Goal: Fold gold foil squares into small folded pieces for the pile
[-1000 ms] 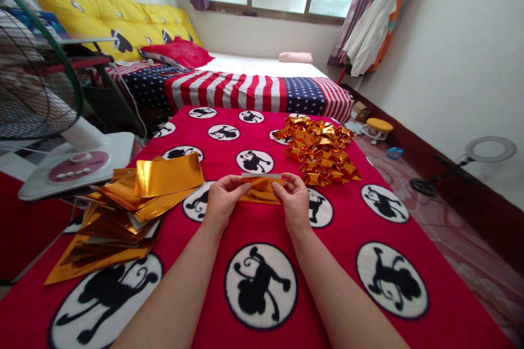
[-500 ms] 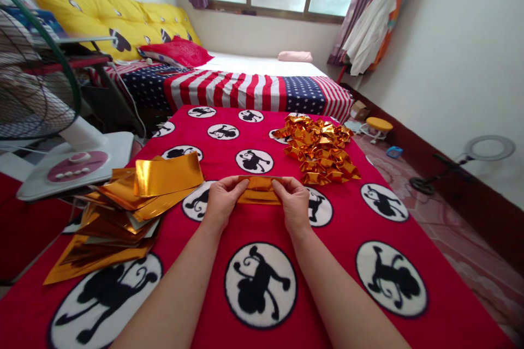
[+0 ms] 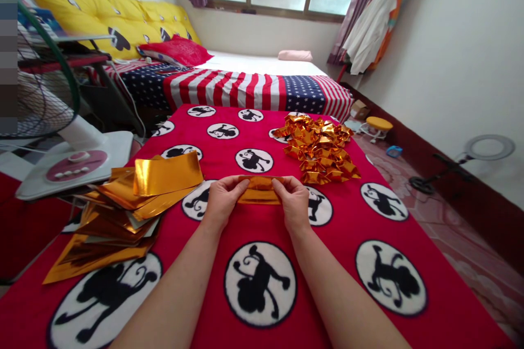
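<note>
"At the middle of the red cloth (image 3: pixel 262 226), which item do we have in hand?"

"One gold foil sheet (image 3: pixel 261 192), held crosswise between the left hand (image 3: pixel 223 196) and the right hand (image 3: pixel 293 196). Whether it touches the cloth, we cannot tell."

"How do we grasp it?"

"By both ends: the left hand pinches the left end, the right hand the right. We set each thumb on the near face; most fingertips are hidden behind."

"How do we expect it to handle?"

"As light and thin, probably stiff enough to keep a crease. We judge the shiny face somewhat slippery and easily wrinkled, so we take hold near the upper corners — firmly, without crushing — and leave the middle uncovered."

"What flanks it on the cloth?"

"To our left, a loose stack of gold sheets (image 3: pixel 167 175), well apart; beyond the right hand, a pile of folded gold pieces (image 3: pixel 321 147), near but not touching the sheet."
</note>
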Tool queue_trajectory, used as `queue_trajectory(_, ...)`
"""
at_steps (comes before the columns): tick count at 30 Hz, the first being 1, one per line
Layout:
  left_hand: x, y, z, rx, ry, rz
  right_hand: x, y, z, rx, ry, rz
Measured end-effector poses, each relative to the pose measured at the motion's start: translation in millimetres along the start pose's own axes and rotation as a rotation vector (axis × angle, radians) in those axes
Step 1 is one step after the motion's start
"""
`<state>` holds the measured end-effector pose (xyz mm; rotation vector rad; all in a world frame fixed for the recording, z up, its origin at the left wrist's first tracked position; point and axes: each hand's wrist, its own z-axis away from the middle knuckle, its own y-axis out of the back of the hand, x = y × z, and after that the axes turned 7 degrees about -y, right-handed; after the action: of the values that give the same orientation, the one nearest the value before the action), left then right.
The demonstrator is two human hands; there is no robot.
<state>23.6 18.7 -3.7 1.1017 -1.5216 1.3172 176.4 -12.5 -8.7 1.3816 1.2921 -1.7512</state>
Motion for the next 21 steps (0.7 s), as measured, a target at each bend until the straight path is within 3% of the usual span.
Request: queue_trajectory(21, 2.8, -1.9, 0.3, -0.007, 0.012, 0.03, 1.3, 0.1, -0.8, 0.017, -0.002, 0.019)
